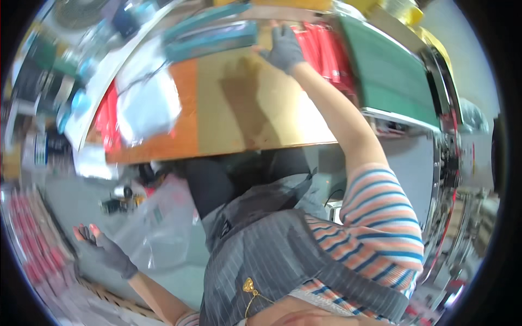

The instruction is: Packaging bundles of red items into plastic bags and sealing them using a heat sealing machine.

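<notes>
My right hand [286, 50], in a grey glove with bare fingertips, reaches to the far part of the table [234, 103]. Its fingers are apart, with nothing visible in them, right beside a row of red packets [324, 54]. Down at the left, off the table, my left hand [107, 252] wears the same kind of glove. Its fingers stand apart and appear to hold nothing. The nearest things to it are a crate [100, 290] and several red packets [41, 244] in clear wrapping.
A long teal device [212, 42] lies at the table's back left. White plastic bags [147, 98] and more red packets [109, 119] are at its left end. A green conveyor belt [394, 73] runs along the right. Below the table sits a large clear plastic bag [163, 228].
</notes>
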Motion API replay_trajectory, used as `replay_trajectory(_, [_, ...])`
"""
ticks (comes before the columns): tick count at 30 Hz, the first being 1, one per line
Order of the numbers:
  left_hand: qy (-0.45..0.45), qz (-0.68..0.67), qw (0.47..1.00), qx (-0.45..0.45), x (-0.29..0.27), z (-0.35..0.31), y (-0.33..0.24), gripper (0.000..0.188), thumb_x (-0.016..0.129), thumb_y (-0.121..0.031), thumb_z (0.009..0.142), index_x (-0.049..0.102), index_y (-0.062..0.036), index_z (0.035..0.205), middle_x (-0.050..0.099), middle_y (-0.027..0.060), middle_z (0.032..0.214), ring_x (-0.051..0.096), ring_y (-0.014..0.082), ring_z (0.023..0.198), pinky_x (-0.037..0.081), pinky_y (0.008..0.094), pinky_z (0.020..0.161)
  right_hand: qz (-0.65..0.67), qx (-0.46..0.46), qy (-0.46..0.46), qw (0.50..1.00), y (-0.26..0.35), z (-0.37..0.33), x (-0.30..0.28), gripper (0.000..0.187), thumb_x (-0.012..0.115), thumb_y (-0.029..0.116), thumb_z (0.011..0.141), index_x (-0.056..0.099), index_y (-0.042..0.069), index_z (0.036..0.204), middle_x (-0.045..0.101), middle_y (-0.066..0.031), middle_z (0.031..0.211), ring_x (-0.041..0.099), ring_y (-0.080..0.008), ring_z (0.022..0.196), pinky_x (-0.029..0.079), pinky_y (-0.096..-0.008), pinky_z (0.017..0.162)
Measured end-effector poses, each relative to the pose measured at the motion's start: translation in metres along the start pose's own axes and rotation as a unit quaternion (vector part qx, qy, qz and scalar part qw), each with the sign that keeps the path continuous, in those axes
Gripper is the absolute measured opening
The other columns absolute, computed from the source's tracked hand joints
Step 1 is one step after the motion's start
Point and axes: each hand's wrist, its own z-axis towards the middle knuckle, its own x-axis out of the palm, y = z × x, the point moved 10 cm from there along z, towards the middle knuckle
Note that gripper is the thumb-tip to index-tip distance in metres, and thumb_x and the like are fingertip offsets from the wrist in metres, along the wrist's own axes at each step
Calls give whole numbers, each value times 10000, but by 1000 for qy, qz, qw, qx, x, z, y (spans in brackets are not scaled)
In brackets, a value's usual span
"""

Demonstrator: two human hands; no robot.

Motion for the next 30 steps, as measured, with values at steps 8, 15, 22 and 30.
replay_trajectory(8, [471,-179,853,137,386,-134,-258,502,576,-307,870,462,37,1218,538,234,1170,518,326,1108,405,373,931,19,395,163,904,-221,-58,18,1064,500,758,675,362,-111,1274,470,-328,1229,494,-413,1137,414,-425,942])
replay_trajectory(15, [631,-279,652,-314,615,-220,-310,616,614,-448,822,508,25,1202,594,149,1069,605,235,846,485,344,737,122,473,157,858,-247,-69,33,875,500,731,698,619,-86,987,595,-312,1007,588,-396,990,455,-428,871])
replay_trajectory(22, [639,-291,646,-298,590,-223,-296,671,710,-430,751,507,4,1221,582,137,1142,586,208,1010,472,347,878,695,437,194,537,-95,-86,89,642,680,437,756,543,-63,1135,646,-160,969,643,-230,847,509,-327,753])
replay_trajectory(30, [494,-558,664,56,403,-122,-360,486,776,-119,678,581,-9,1110,640,88,998,609,159,889,494,288,786,784,173,59,593,-3,-43,-30,588,711,274,766,469,-10,1221,569,-111,1121,538,-183,1027,425,-311,911])
